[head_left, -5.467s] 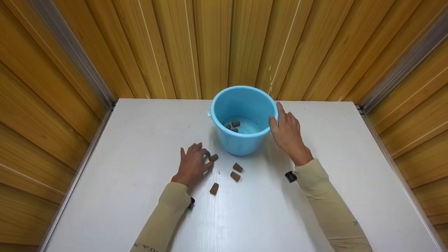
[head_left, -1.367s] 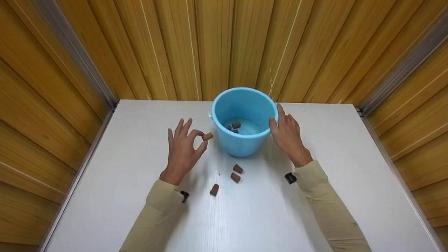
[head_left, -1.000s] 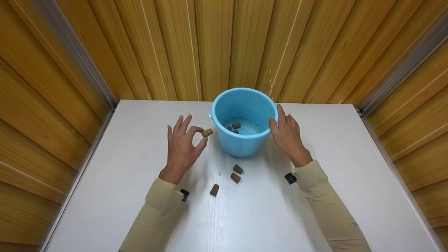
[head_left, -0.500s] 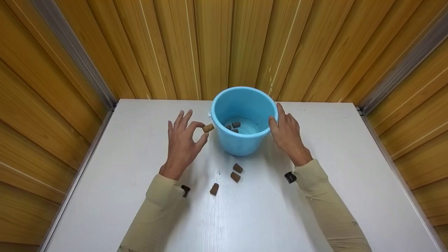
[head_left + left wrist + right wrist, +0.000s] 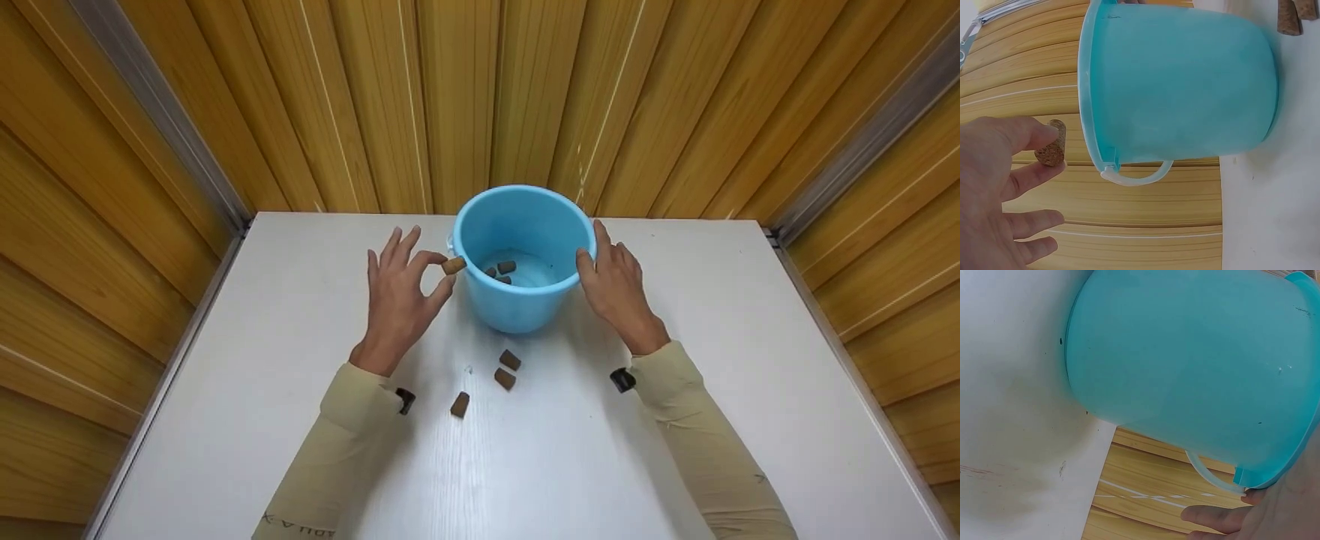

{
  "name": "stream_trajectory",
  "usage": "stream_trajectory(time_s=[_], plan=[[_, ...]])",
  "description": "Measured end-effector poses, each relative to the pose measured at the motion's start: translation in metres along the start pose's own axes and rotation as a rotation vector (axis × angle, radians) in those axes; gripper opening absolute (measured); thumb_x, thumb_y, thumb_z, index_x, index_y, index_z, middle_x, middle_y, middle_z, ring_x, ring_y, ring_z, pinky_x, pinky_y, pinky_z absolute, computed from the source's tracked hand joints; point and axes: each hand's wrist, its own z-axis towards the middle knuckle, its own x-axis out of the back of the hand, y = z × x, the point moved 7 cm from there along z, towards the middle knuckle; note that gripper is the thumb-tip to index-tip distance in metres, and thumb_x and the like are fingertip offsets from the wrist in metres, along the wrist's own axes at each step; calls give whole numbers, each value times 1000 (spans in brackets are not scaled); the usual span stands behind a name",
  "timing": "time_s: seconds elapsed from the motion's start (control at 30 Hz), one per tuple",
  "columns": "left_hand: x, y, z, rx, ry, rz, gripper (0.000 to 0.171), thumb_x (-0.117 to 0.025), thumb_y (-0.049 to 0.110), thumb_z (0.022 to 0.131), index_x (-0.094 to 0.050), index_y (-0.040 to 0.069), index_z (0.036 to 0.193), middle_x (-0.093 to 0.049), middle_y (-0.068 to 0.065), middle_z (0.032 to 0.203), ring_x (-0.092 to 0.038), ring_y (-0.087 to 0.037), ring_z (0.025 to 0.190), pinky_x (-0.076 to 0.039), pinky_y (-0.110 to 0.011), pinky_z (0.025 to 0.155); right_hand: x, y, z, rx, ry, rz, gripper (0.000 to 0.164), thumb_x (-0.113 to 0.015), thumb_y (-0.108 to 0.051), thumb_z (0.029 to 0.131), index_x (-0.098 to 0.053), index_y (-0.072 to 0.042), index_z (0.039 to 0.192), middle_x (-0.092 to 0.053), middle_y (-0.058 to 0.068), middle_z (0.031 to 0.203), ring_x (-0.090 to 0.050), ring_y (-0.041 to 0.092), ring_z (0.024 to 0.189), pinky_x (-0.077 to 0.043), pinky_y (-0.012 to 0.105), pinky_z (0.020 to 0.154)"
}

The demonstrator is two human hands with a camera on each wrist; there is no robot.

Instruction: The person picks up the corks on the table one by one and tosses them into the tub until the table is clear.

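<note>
My left hand (image 5: 401, 296) pinches a brown cork (image 5: 454, 265) between thumb and index finger, the other fingers spread. In the left wrist view the cork (image 5: 1051, 143) has a speckled grain and is above the height of the rim, apart from it. The light blue bucket (image 5: 517, 311) stands upright near the table's back edge. My right hand (image 5: 619, 289) holds its right rim, thumb over the edge and fingers along the outside. Inside the bucket lie several corks (image 5: 507, 266), partly hidden by the front wall. In front of it are 3 more corks (image 5: 505, 379) on the table.
The white table (image 5: 247, 420) is walled by wood-patterned panels (image 5: 450, 105) at the back and both sides, with metal posts at the corners. A pale handle (image 5: 1140, 179) hangs at the bucket's side.
My left hand has picked a cork off the table and raised it, then moved it up and rightward beside the bucket's left rim. The right hand has stayed at the rim.
</note>
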Motion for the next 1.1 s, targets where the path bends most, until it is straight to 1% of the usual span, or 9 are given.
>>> stream_trajectory(time_s=[0.23,0.43,0.6,0.67,0.8,1.0,1.03,1.1], plan=[[-6,3,6,10,-5,-28,27,-82,29,94,-78,13,117,-51,-17,159,-33,-42,155,-15,-75,119,1,-2,1,14,14,3,72,-35,-39,109,-20,3,167,-61,29,139,-50,46,121,-29,66,112],[-10,5,9,17,-10,-40,28,-81,31,95,-78,14,117,-51,-15,160,-33,-41,155,-15,-73,121,1,-2,1,23,19,2,73,-35,-39,109,-20,4,167,-60,29,140,-50,46,122,-28,67,112],[-14,6,12,15,-17,-40,27,-81,28,95,-77,13,117,-51,-17,159,-33,-42,155,-15,-75,119,2,-3,1,45,35,24,71,-38,-35,109,-22,6,165,-61,30,139,-50,48,129,-26,67,116],[-16,7,13,10,-19,-41,27,-81,27,95,-77,12,117,-51,-18,159,-34,-43,154,-16,-76,119,1,-4,1,48,36,30,71,-38,-34,109,-22,6,165,-61,30,141,-48,48,134,-23,67,118],[-19,7,15,17,-27,-38,26,-80,27,95,-77,12,116,-51,-18,159,-33,-42,155,-15,-75,119,1,-2,1,27,21,25,72,-37,-37,110,-20,4,166,-58,29,145,-42,49,140,-19,69,119],[-23,8,18,35,-50,-32,27,-79,29,96,-78,14,119,-50,-17,160,-30,-41,156,-13,-73,121,-1,0,0,6,6,11,72,-35,-38,110,-18,2,167,-58,28,145,-46,48,132,-22,69,116],[-23,9,18,34,-52,-29,28,-79,29,97,-77,13,119,-50,-17,160,-30,-41,156,-13,-74,121,-1,0,0,5,4,10,72,-35,-38,110,-18,2,167,-58,28,145,-46,48,132,-22,69,117],[-24,9,19,32,-53,-28,28,-78,29,97,-77,13,120,-50,-17,160,-31,-41,156,-13,-74,120,-1,0,0,3,-1,9,72,-35,-38,110,-17,2,167,-57,29,147,-43,49,137,-20,69,118]])
